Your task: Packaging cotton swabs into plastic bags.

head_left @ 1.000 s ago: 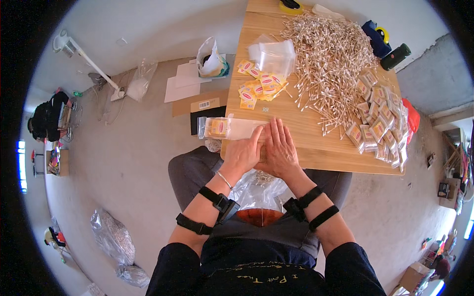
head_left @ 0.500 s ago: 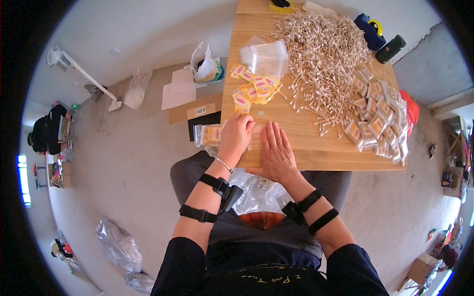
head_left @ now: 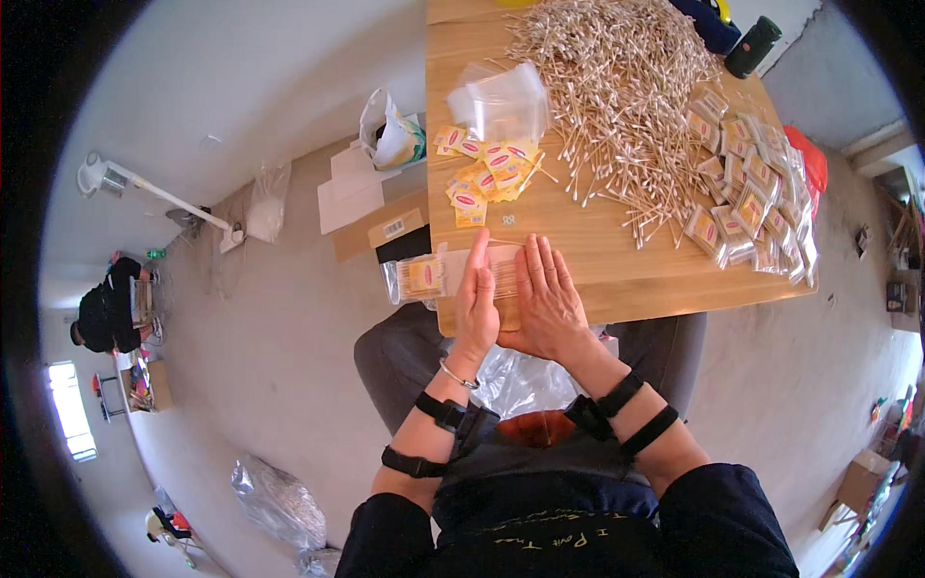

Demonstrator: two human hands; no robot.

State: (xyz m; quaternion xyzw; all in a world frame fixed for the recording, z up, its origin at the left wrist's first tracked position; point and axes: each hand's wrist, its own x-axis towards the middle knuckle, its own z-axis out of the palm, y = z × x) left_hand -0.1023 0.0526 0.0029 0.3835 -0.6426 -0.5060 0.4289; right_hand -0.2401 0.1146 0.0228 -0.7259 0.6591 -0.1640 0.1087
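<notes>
A row of cotton swabs (head_left: 504, 273) lies on the wooden table's near edge, between my two hands. My left hand (head_left: 476, 306) stands on its edge along the left side of the swabs, fingers stretched and together. On the other side, my right hand (head_left: 551, 297) rests palm down with straight fingers, its inner edge beside the swabs. Partly under them a pale strip shows. Left of my left hand lies a clear bag (head_left: 421, 276) with swabs and a yellow card inside. Yellow printed cards (head_left: 493, 175) are scattered just beyond my hands.
A large heap of loose cotton swabs (head_left: 617, 87) covers the table's far middle. Filled small packs (head_left: 747, 197) are piled at the right. Empty clear bags (head_left: 503, 104) lie behind the cards. A dark green cylinder (head_left: 753, 46) stands at the far right. Cardboard (head_left: 381, 229) lies left of the table.
My left hand has gone from bunched fingers at the swabs' far end to stretched fingers along their left side. My right hand stays flat. The whole view has shifted slightly.
</notes>
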